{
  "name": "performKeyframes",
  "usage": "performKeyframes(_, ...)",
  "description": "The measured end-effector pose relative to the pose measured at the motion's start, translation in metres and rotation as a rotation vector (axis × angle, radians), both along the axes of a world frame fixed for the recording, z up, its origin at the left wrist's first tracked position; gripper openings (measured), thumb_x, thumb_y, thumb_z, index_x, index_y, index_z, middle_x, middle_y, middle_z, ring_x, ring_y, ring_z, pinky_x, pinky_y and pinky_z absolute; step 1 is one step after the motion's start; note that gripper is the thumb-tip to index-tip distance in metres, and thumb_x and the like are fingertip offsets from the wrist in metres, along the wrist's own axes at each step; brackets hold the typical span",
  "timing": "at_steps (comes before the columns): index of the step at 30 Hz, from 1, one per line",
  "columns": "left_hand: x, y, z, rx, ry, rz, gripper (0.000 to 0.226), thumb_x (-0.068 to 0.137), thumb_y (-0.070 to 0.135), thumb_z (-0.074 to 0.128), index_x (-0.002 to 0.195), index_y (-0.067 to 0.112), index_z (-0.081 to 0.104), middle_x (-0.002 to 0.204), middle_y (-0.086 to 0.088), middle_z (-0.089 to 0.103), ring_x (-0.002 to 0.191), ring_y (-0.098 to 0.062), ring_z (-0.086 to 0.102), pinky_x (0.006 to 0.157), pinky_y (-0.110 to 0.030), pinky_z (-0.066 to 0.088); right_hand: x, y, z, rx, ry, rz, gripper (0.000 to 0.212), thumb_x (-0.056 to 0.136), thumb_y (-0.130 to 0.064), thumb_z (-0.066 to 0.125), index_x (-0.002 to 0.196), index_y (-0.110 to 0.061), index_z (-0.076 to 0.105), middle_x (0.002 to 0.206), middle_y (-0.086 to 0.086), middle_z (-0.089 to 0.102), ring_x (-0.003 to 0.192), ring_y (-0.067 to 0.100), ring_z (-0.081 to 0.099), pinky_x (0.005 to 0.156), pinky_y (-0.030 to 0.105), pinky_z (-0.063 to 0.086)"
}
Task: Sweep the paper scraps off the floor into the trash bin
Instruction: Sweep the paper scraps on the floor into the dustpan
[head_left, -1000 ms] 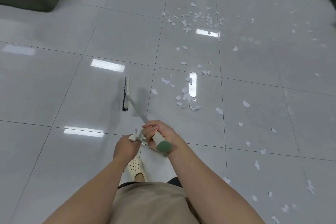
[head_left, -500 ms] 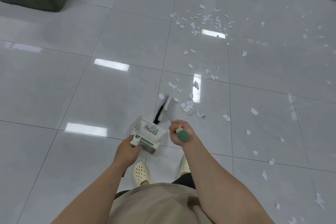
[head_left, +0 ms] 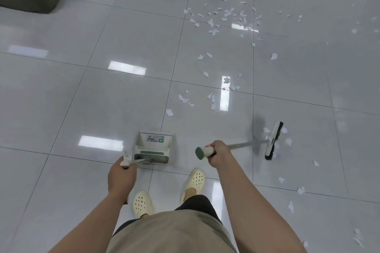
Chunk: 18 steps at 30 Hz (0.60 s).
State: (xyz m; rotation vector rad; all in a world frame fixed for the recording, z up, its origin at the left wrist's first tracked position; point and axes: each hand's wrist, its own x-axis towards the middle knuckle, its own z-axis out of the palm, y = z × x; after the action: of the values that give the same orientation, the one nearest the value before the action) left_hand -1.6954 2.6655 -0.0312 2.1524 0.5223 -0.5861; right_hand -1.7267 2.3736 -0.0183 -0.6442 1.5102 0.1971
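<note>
Glossy tiled floor [head_left: 82,109], paper scraps [head_left: 226,16] scattered ahead and to the right. Dustpan [head_left: 154,148] standing before the feet, handle gripped by left hand [head_left: 122,174]. Broom [head_left: 273,141] (bristles down among scraps at right), handle clenched in right hand [head_left: 219,153]. Trash bin nowhere seen.

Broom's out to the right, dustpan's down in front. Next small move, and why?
Probably drag the broom head leftward across the floor toward the dustpan. The right hand holds the broom handle with the head out to the right among a few paper scraps, while the left hand holds the dustpan's handle, its mouth facing away from the feet. No scraps show inside it yet.
</note>
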Motion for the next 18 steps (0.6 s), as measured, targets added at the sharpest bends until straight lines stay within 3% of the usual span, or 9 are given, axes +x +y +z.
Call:
performKeyframes(4, 0.004, -0.035, 0.0, 0.076, 0.004, 0.133, 0.013, 0.094, 0.012, 0.058, 0.084, 0.004, 0.06, 0.069, -0.014, 0.055, 0.062, -0.028, 0.047, 0.063, -0.042, 0.049, 0.016, -0.003, 0.018, 0.059, -0.141, -0.08, 0.016, 0.083, 0.006, 0.038, 0.076, -0.008, 0.042, 0.062, 0.009, 0.047, 0.052, 0.018, 0.047, 0.05, 0.026, 0.046)
performKeyframes(8, 0.013, -0.053, 0.002, 0.097, 0.007, 0.205, 0.009, 0.093, 0.014, 0.062, 0.086, 0.008, 0.063, 0.073, -0.016, 0.058, 0.065, -0.03, 0.051, 0.068, -0.049, 0.056, 0.035, 0.001, 0.032, 0.229, -0.268, -0.134, 0.027, 0.088, 0.005, 0.043, 0.067, -0.012, 0.039, 0.044, 0.0, 0.037, 0.028, 0.01, 0.037, 0.033, 0.015, 0.035)
performKeyframes(12, 0.015, -0.063, 0.007, 0.095, 0.001, 0.211, 0.008, 0.093, 0.014, 0.063, 0.086, 0.009, 0.064, 0.074, -0.017, 0.059, 0.065, -0.03, 0.051, 0.063, -0.04, 0.051, 0.067, 0.026, 0.04, 0.408, -0.339, 0.007, 0.017, 0.088, 0.007, 0.046, 0.082, -0.009, 0.046, 0.054, 0.001, 0.041, 0.032, 0.006, 0.037, 0.031, 0.014, 0.031)
performKeyframes(18, 0.009, -0.055, 0.014, 0.122, -0.017, 0.197, 0.01, 0.093, 0.014, 0.063, 0.085, 0.019, 0.067, 0.072, -0.016, 0.062, 0.062, -0.03, 0.052, 0.061, -0.041, 0.049, 0.104, 0.054, 0.042, 0.646, -0.418, 0.175, 0.025, 0.089, 0.006, 0.046, 0.072, -0.011, 0.04, 0.045, -0.001, 0.039, 0.031, 0.006, 0.037, 0.03, 0.015, 0.033)
